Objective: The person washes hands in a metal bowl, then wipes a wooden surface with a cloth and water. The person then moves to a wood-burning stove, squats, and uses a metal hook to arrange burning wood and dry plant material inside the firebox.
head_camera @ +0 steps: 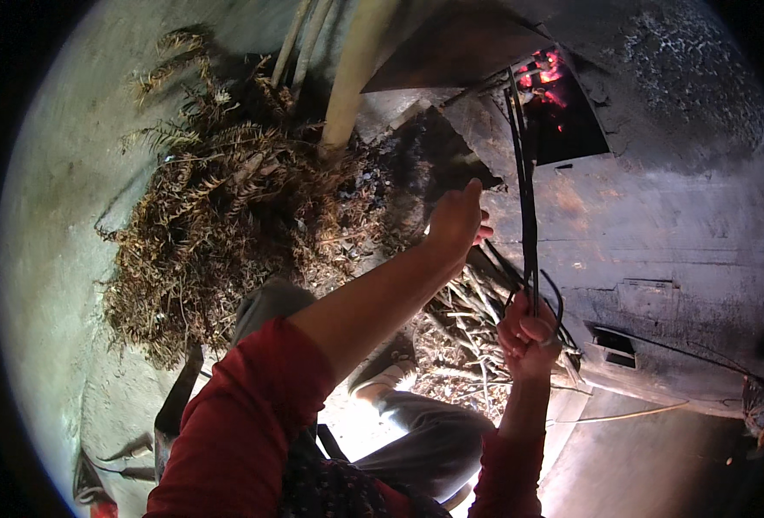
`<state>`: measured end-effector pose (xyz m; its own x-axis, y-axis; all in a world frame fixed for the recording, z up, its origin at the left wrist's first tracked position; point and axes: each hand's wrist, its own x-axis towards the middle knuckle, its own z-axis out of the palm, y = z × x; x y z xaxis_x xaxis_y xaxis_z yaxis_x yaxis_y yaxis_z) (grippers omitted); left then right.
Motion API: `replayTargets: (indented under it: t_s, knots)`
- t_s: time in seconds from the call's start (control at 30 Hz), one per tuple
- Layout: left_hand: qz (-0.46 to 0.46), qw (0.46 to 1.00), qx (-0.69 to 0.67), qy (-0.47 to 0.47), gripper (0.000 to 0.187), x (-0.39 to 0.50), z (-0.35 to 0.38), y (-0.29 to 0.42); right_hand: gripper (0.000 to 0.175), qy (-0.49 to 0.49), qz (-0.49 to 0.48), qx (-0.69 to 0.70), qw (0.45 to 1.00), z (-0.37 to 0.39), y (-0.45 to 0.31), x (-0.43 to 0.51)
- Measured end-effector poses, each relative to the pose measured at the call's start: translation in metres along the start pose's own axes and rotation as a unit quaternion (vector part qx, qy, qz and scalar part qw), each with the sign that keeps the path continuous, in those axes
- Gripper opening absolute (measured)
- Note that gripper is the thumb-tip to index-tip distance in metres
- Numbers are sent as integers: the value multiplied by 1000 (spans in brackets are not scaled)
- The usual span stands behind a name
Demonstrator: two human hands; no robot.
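My right hand (529, 333) grips the looped handles of long black metal fire tongs (528, 213) at lower right centre. The tongs' far end reaches up to the stove's firebox opening (570, 123), where embers (547, 71) glow red and thin sticks lie at the mouth. My left hand (458, 217) is raised just left of the tongs' shafts, apart from them, with its fingers loosely curled; its palm is turned away, so whether it holds anything is hidden.
A heap of dry fern and brush (207, 239) lies at left. Wooden poles (349, 84) lean behind it. A dark metal sheet (453, 48) juts beside the firebox. Thin sticks (466, 311) are piled below my hands. A small wall opening (615, 346) is at right.
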<state>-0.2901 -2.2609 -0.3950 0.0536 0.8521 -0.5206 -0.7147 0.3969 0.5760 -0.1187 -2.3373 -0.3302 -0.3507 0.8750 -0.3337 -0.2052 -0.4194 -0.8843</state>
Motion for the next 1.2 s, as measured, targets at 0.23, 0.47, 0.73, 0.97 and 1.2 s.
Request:
replayTargets:
  t_s: [0.23, 0.47, 0.73, 0.97, 1.2]
  knots:
    - [7, 998, -59, 20, 43, 8, -1, 6, 24, -114, -75, 222, 965, -4, -25, 28]
    - [-6, 996, -84, 19, 43, 16, -4, 9, 23, -219, -79, 436, 869, -4, -75, 51]
    - [-11, 994, -104, 17, 40, 17, -7, 10, 23, -192, -39, 258, 946, -28, -103, 141]
    - [-15, 994, -110, 13, 40, 20, -8, 12, 24, -233, -16, 261, 937, -39, -96, 172]
    - [-24, 991, -129, 34, 41, 22, -9, 15, 27, -134, -42, 145, 979, -9, -101, 180]
